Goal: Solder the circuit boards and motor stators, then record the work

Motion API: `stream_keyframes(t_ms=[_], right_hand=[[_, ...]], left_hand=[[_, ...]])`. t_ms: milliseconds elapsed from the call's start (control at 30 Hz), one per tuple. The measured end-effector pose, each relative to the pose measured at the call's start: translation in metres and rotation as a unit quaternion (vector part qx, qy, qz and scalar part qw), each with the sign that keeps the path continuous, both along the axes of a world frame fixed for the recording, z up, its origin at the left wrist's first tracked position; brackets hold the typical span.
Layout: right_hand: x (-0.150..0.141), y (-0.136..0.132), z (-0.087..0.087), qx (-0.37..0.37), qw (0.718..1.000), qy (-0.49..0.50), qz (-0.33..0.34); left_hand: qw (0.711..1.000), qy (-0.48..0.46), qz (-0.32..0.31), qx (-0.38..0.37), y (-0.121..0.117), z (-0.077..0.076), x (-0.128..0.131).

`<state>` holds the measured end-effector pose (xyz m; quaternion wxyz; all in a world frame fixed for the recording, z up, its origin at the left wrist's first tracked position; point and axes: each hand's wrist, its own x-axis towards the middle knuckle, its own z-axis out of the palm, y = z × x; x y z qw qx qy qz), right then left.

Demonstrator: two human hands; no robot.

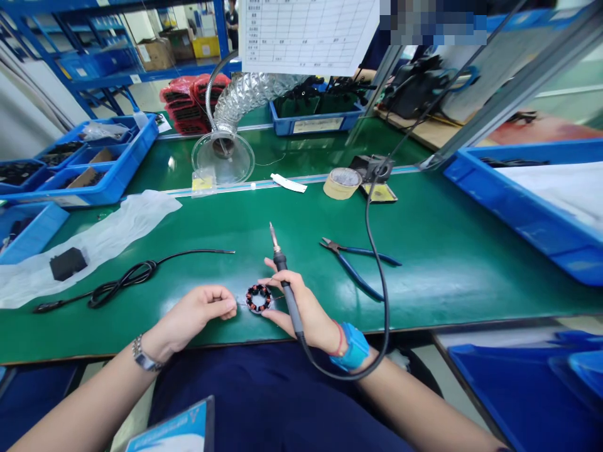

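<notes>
A small round stator (pixel 259 297) with copper windings lies on the green mat (pixel 424 251) near the front edge. My right hand (pixel 301 307) is closed around a soldering iron (pixel 281 266), whose tip points up and away; its fingers also touch the stator's right side. My left hand (pixel 200 311) is curled in a pinch just left of the stator, fingertips at a thin wire I can barely see. A black cord (pixel 377 263) runs from the iron to the far side of the mat.
Blue-handled cutters (pixel 358 263) lie right of the iron. A black cable (pixel 132 276) and a white plastic sheet (pixel 94 238) with a black block (pixel 68 262) lie left. Tape roll (pixel 342 183), fume hose with clear funnel (pixel 223 154), blue bins (pixel 94 169), and a large blue tray (pixel 527 207) surround the mat.
</notes>
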<state>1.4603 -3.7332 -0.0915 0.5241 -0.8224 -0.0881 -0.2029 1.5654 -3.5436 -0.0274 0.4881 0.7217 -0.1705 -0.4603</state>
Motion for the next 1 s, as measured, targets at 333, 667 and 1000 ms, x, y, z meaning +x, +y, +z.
stream_keyframes(t_ms=[333, 667, 1000], right_hand=[[-0.023, 0.017, -0.001, 0.191, 0.978, 0.025, -0.074], [-0.014, 0.046, 0.021, 0.071, 0.994, 0.027, -0.081], [-0.013, 0.005, 0.010, 0.196, 0.978, -0.011, -0.073]], left_hand=[[0.982, -0.185, -0.011, -0.047, 0.001, -0.022, -0.007], [0.958, -0.278, -0.010, -0.070, -0.027, -0.043, -0.013], [0.958, -0.277, -0.071, -0.026, -0.051, 0.002, 0.003]])
